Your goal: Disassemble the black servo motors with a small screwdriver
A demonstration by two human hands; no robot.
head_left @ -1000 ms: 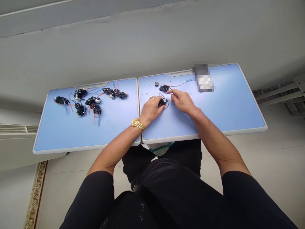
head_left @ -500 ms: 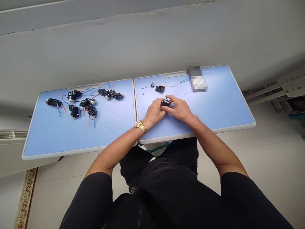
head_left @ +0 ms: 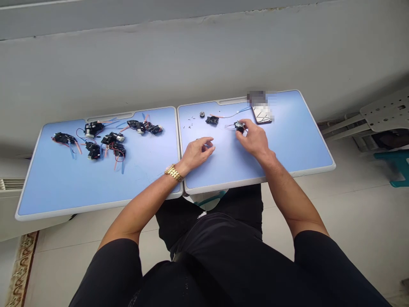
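Partly hidden, blk wired unit [head_left: 238,126] in R hand [head_left: 255,139]; details v. unclear.

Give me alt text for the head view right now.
A right hand holds a small black part at a blue table, the left hand open nearby. Beyond lies a black casing; several wired black units lie to the left.

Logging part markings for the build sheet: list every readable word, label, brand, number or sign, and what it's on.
None can be read.
Black wired part in the right hand: too small to make out any marking.
Wired assemblies on the left: too small.
Gold watch: dial too small and angled.
White mark on the dark clothing: too blurred to tell if it is lettering.
Flat object at the back: partly pixelated.
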